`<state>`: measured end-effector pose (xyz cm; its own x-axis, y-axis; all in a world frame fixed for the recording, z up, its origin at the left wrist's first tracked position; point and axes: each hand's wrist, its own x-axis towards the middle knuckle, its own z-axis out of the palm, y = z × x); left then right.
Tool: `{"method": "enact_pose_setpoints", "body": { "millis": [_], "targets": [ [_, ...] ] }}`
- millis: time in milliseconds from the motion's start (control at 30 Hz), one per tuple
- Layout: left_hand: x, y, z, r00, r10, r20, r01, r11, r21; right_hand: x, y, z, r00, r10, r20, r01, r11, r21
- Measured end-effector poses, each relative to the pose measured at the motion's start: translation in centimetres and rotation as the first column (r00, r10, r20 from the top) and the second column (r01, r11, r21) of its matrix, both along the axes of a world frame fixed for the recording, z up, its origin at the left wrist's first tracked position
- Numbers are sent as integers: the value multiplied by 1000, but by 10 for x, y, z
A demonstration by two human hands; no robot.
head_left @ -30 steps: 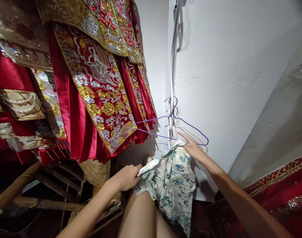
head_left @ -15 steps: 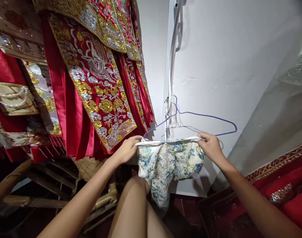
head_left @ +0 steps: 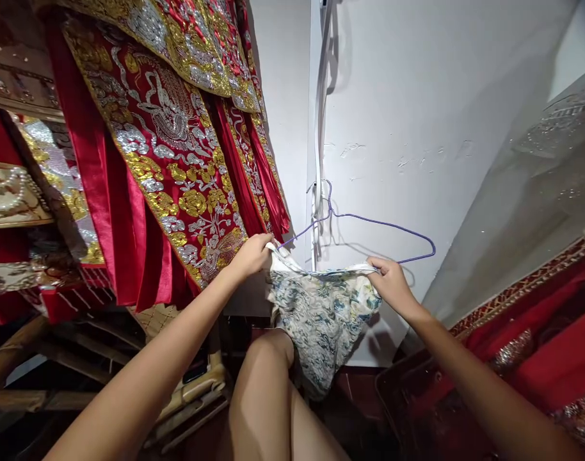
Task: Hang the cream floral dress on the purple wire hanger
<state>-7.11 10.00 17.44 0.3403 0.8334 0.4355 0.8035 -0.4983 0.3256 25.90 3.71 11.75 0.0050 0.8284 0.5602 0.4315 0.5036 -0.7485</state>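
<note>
A garment (head_left: 316,314) with a blue, green and cream floral print hangs between my two hands. Its white-edged upper band is stretched sideways and sags in the middle. My left hand (head_left: 252,255) is closed on the band's left end, and my right hand (head_left: 388,282) pinches the right end. Just behind the cloth, a purple wire hanger (head_left: 379,222) hangs by its hook near a white upright strip (head_left: 317,128). The hanger's lower bar is mostly hidden by the garment and my hands.
A red costume (head_left: 177,128) with gold and silver embroidery hangs at the left. Below it stands a bamboo frame (head_left: 201,390). White wall (head_left: 383,115) lies ahead. At the right, clear plastic sheeting (head_left: 523,192) hangs above red fabric (head_left: 556,352). My knees (head_left: 268,365) are below the garment.
My left hand has risen slightly, so the band now slants down from it. The garment's hanging part has spread out flatter. The whole view has shifted, moving surroundings leftward.
</note>
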Motion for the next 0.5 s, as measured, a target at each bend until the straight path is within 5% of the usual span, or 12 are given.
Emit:
{"method": "enact_pose_setpoints", "body": {
  "millis": [133, 267, 400, 500],
  "targets": [
    [16, 1, 7, 926, 56, 373, -80, 996, 50, -12, -3, -10, 992, 117, -40, -118, 992, -35],
    [22, -8, 6, 926, 149, 348, -185, 980, 72, -7, -9, -8, 980, 197, 14, -195, 978, -69],
    [18, -19, 2, 986, 71, 148, -95, 982, 164, 14, -19, 11, 994, -55, 93, 51, 998, 37],
    [18, -24, 1, 993, 67, 93, -81, 983, 162, 28, -18, 28, 954, -273, 126, 272, 962, 30]
  ]
}}
